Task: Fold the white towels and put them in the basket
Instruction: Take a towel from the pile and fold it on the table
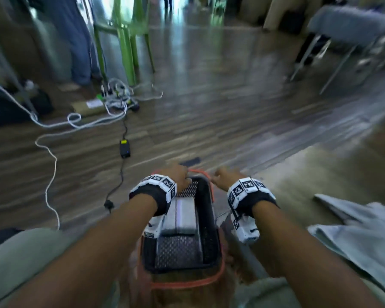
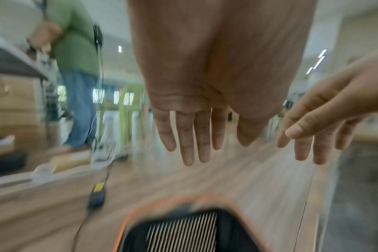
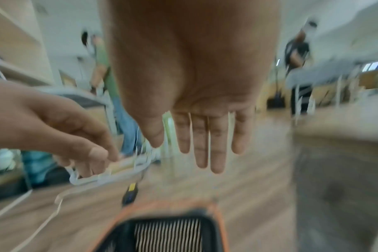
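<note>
Folded towel [image 1: 180,215] already sitting in the basket [image 1: 209,223], both hands empty above its far rim.

The left hand [image 1: 176,174] and right hand [image 1: 226,175] hang with fingers loose and straight, holding nothing, probably just done dropping it in. More white cloth [image 1: 353,230] lies right of the basket, likely next. Cables [image 1: 118,96] and a power brick [image 1: 125,148] on the floor to the left, out of the way.

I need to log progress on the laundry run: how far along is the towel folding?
Done: one folded towel lies in the basket. In hand: nothing; the left hand and right hand hang open above the basket's far end. Left: loose white cloth, probably more towels, lies unfolded beside the basket.
</note>
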{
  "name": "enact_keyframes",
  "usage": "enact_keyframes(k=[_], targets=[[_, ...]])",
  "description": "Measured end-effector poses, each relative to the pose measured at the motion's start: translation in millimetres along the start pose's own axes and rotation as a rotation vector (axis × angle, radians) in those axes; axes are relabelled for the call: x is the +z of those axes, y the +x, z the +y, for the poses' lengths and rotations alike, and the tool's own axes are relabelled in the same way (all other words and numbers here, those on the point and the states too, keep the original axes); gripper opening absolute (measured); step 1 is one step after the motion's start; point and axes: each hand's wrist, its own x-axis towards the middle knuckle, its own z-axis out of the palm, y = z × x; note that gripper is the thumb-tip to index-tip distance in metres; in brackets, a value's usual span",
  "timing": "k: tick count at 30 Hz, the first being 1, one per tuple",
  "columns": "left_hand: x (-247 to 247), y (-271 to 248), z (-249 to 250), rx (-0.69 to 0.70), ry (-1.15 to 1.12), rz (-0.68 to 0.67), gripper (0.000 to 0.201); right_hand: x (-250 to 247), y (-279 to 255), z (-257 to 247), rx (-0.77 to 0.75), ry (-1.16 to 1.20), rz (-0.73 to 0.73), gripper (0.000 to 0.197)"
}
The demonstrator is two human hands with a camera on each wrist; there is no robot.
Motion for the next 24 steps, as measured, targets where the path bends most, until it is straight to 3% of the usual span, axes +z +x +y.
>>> enact_keyframes(k=[5, 10, 16, 24], targets=[[-96, -77, 66, 0.106, 0.034, 0.221, 0.039, -94, -115, -1, 0.047, -0.071, 0.253, 0.038], [-138, -137, 134, 0.271, 0.057, 0.325, 0.04, -132, -222, 29, 0.101, -0.024, 0.409, 0.038], [-136, -181, 210, 0.508, 0.112, 0.342, 0.039, -133, -322, 79, 0.256, -0.024, 0.481, 0.035], [-94, -174, 296, 0.778, 0.102, 0.251, 0.038, -111, -398, 145, 0.501, -0.012, 0.553, 0.032]])
